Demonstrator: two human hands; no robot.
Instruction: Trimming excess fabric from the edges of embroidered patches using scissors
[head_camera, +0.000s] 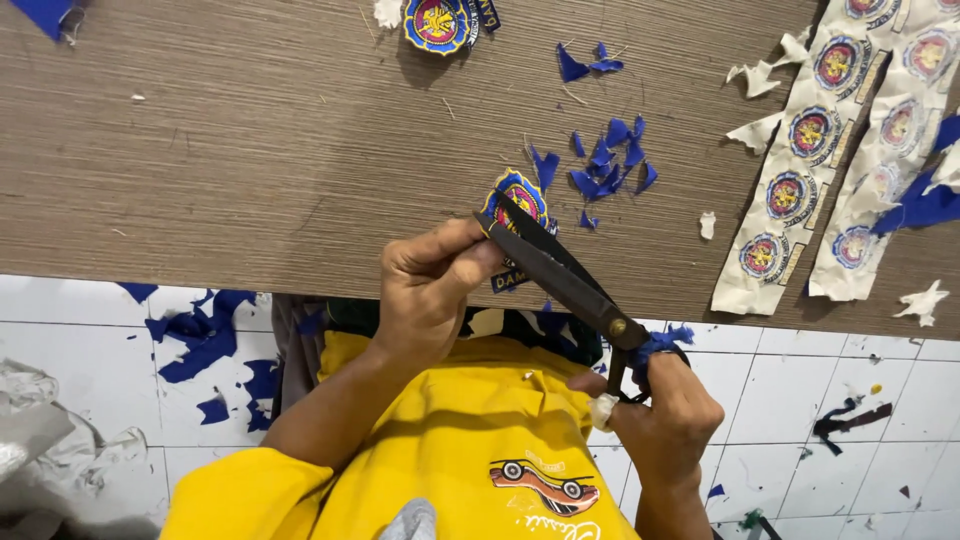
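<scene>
Head view, looking down over a brown wood-grain counter at its near edge. Left hand is closed in a pinch, thumb over curled fingers, holding a round embroidered patch with blue border and red-yellow centre; the patch sits just past the fingertips, up and to the right of the hand, over the counter edge. Right hand is closed through the handles of dark scissors, whose loops are wrapped in blue cloth; a pale wrap shows on 1 finger, possibly tape, though the view is too small to be sure. Scissors' long axis runs diagonally from the right hand at lower right up to the patch at upper left; the blades appear slightly parted, with their tips meeting the patch's edge. The left hand is the nearer to the patch, touching it; the right hand stands well apart, linked only by the blades. Blue fabric scraps lie scattered beyond the patch. 2 white strips of uncut patches lie at right, 1 finished patch at top. More blue offcuts litter the white tiled floor.
</scene>
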